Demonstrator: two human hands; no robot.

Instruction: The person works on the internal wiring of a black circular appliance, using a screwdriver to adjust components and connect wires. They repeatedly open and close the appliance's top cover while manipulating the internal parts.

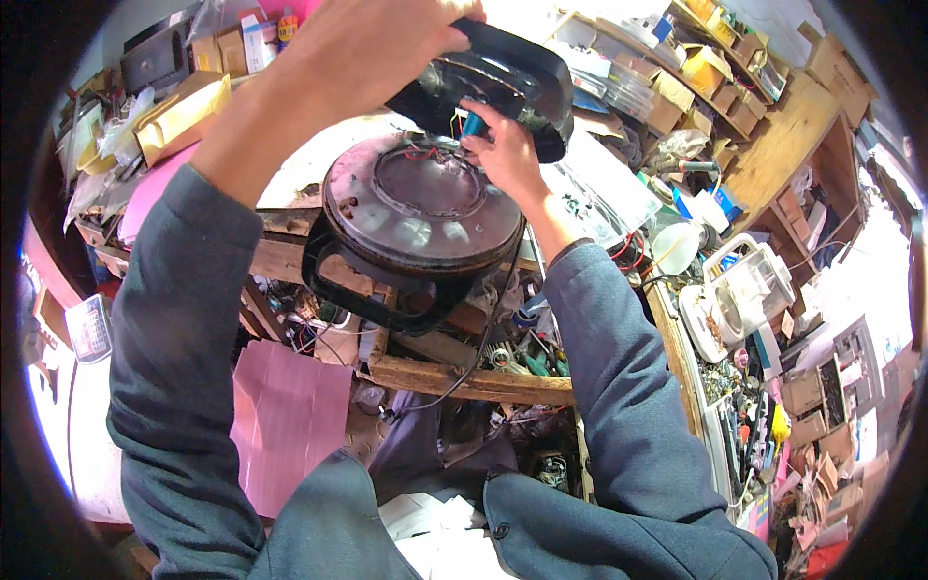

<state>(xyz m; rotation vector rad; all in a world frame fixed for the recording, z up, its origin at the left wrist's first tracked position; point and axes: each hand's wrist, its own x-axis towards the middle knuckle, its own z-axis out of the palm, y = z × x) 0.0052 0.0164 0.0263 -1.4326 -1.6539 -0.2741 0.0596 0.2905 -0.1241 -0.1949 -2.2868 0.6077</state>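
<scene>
My left hand (391, 43) is closed on the edge of a black plastic housing (546, 87), holding it tilted up so that its hollow inside shows. My right hand (503, 150) pinches a small blue-green cylinder (473, 125) at the mouth of that housing; whether it is a loose part or a tool handle, I cannot tell. Just below both hands sits a round metal appliance (425, 184) with a stained, scuffed surface and a raised ring in the middle. A black looped handle (372, 314) sticks out from its near side. Thin wires show between the appliance and the housing.
A black cord (483, 338) hangs from the appliance past the wooden bench edge (464, 379). Tools and parts fill the space beneath. To the right stand a clear-and-white plastic appliance (739, 290) and loose wires. Shelves of boxes (696, 72) rise behind. A pink sheet (290, 416) lies lower left.
</scene>
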